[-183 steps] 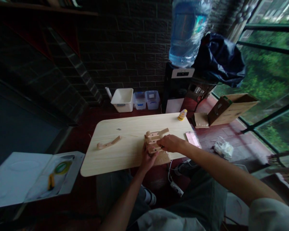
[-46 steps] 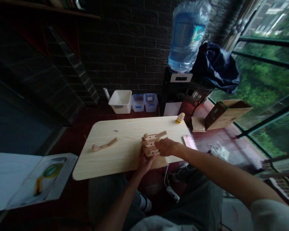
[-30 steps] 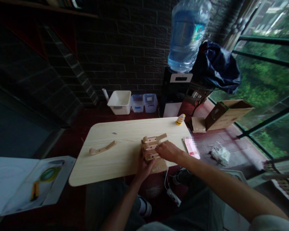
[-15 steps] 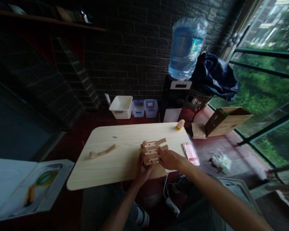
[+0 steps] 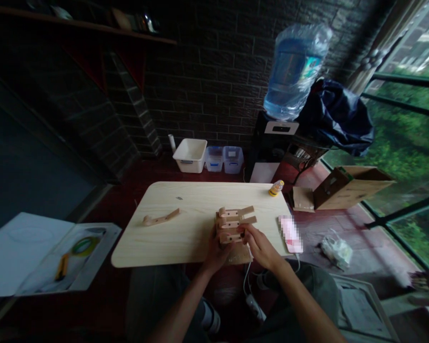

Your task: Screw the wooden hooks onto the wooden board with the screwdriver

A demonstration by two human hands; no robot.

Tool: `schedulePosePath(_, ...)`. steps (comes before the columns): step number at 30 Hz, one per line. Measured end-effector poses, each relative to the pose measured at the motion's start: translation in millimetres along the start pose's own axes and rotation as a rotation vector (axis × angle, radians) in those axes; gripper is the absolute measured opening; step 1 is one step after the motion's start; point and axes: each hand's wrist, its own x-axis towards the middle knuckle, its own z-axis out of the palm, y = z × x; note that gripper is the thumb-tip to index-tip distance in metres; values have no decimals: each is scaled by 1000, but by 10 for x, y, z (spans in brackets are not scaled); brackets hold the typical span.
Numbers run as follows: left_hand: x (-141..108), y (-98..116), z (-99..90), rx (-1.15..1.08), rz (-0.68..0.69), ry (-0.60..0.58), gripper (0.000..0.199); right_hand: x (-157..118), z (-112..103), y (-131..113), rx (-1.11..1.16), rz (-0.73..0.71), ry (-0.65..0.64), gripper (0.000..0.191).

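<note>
A tan cardboard model [image 5: 229, 224] with several finger-like jointed strips and dark pin dots sits at the table's near edge. My left hand [image 5: 216, 252] grips its left and near side, thumb over the nearest strip, the other fingers partly hidden below. The fingers of my right hand [image 5: 259, 245] are closed at the right end of the nearest strip, and they seem to pinch it. Two strips stick out to the upper right beyond that hand. On the left of the table lies a loose bent cardboard strip [image 5: 161, 218], touched by neither hand.
The pale wooden table [image 5: 193, 238] also bears a small yellow-capped bottle [image 5: 276, 188], a pink phone [image 5: 291, 233] with a cable and a small grey piece [image 5: 179, 198]. An open white case [image 5: 67, 267] with tape and a yellow cutter is at left. Behind stands a water dispenser [image 5: 271, 147].
My right hand has shifted from the middle strips to the end of the nearest strip. The left hand still holds the model. The camera view has turned a little left.
</note>
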Motion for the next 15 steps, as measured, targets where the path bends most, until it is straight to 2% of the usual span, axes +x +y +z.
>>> schedulePosePath(3, -20, -37, -12, 6, -46, -37, 42, -14, 113, 100, 140, 49, 54, 37)
schedulePosePath(8, -26, -78, -3, -1, -72, -11, 47, -5, 292, 250, 340, 45, 182, 39)
schedulePosePath(15, -4, -30, -16, -7, -105, -65, 55, -28, 453, 331, 568, 70, 332, 39)
